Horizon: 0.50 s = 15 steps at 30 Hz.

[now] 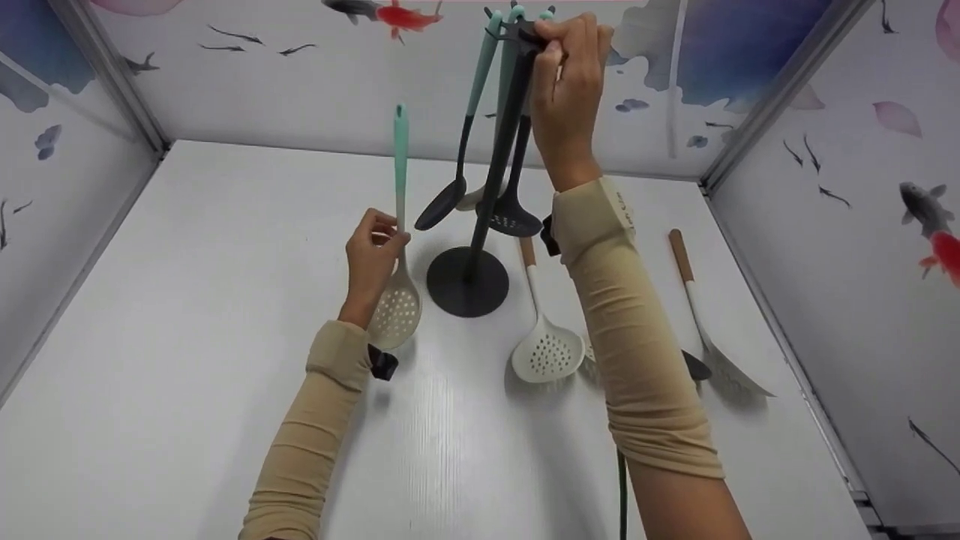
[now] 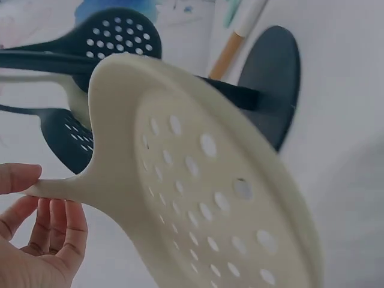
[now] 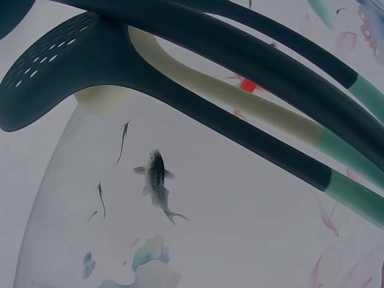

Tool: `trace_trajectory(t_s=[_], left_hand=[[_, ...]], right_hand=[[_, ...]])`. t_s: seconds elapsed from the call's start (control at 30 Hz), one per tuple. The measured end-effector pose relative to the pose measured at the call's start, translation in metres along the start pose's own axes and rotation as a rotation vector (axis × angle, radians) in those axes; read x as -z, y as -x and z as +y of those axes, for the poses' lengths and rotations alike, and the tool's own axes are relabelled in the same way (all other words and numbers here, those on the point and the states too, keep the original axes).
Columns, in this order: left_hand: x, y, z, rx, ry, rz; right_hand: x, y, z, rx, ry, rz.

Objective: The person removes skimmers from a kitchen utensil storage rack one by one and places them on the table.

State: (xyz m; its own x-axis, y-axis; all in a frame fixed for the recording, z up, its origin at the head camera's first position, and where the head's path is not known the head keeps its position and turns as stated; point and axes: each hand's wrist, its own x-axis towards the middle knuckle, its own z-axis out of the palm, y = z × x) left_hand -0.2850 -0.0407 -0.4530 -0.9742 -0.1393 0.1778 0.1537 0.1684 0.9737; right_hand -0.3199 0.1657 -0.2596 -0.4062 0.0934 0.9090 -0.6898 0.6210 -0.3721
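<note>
Skimmer (image 1: pixel 397 300) pinched upright in left hand (image 1: pixel 371 262); right hand (image 1: pixel 568 75) clenched on rack (image 1: pixel 480 210) top. Best hooked slowly, rack steadied.

Left hand (image 1: pixel 373 251) pinching upright mint-handled skimmer (image 1: pixel 397 300), right hand (image 1: pixel 568 82) gripping top of black utensil stand (image 1: pixel 470 279), white skimmer (image 1: pixel 546 346) on table (image 1: pixel 187 337)

The person's left hand (image 1: pixel 373 251) is raised upright in front of the body, palm turned inward, thumb and curled fingers (image 2: pixel 55 225) pinching a thin neck between them. Its forearm, in a tan fabric sleeve (image 1: pixel 311 427), rises from the lower edge at a slight slant. The right hand (image 1: pixel 570 79) reaches higher and further forward than the left, fingers bent in a pinch at the top, wrist straight. The right arm is stretched long in a matching tan sleeve (image 1: pixel 634 337).
</note>
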Motion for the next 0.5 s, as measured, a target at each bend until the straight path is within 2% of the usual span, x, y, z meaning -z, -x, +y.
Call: trace_trajectory(t_s=[0.1,0.2,0.37,0.5], left_hand=[[0.004,-0.002,-0.022,0.093,-0.072,-0.02],[0.007,-0.003,-0.036,0.175,-0.164,-0.066],[0.009,-0.007,-0.051,0.264,-0.298,-0.183],[0.012,-0.006,-0.059,0.313,-0.413,-0.305]], right_hand=[[0.0,0.0,0.0,-0.003,-0.005,0.0],[0.0,0.0,0.0,-0.009,-0.007,-0.006],[-0.001,0.001,0.001,-0.01,-0.005,-0.001],[-0.002,0.001,0.001,-0.009,-0.007,0.004]])
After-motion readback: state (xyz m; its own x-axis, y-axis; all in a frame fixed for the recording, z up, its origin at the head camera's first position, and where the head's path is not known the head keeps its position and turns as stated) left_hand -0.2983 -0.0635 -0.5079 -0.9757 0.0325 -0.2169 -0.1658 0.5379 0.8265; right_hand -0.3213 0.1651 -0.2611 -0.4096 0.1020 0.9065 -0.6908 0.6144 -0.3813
